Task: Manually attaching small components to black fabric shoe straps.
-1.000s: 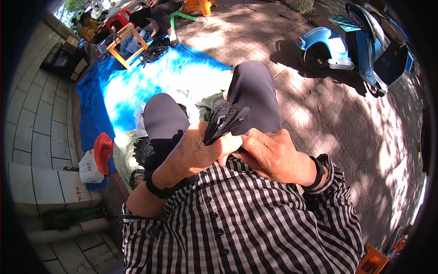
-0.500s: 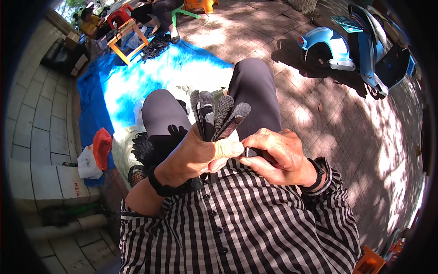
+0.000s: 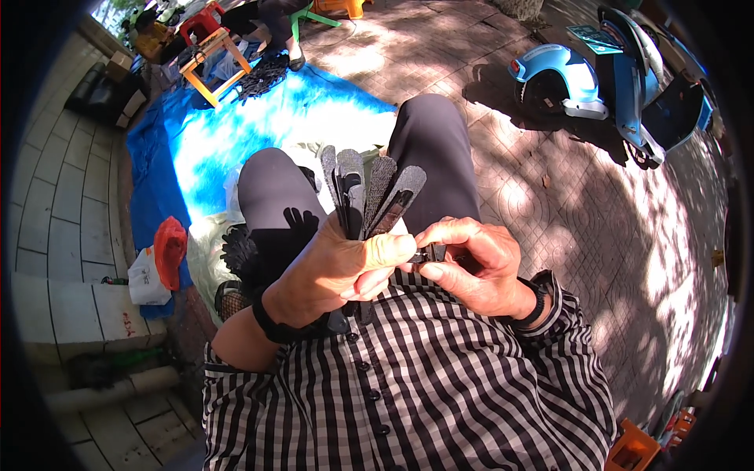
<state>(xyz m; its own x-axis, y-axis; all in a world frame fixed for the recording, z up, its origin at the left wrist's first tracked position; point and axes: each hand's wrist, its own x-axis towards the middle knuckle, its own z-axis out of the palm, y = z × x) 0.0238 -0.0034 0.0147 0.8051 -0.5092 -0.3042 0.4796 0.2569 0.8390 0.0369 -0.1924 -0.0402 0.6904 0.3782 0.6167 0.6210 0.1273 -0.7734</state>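
Note:
Several black straps [image 3: 379, 192] with rounded, fuzzy grey ends fan upward out of my left hand [image 3: 326, 271], which is closed around them. The thumb lies across the front of the bunch, and some dark ends poke out below the fist. At the left thumb tip, my right hand [image 3: 483, 263] pinches a small black buckle-like piece [image 3: 429, 253] between thumb and forefinger. The two hands almost meet over my lap. Whether that piece is joined to one of the straps is hidden by the fingers.
Dark strips [image 3: 242, 250] lie beside my left thigh. A blue tarp [image 3: 157, 177] stretches ahead, with a wooden stool [image 3: 212, 67] and a seated person beyond. Red and white bags [image 3: 169, 243] sit at left. A blue scooter [image 3: 565, 74] stands far right; an orange stool [image 3: 632, 447] is lower right.
My right fingers have shifted, and more of the small black piece shows between them. The straps in my left hand have spread and tilted slightly. The whole view has shifted a little.

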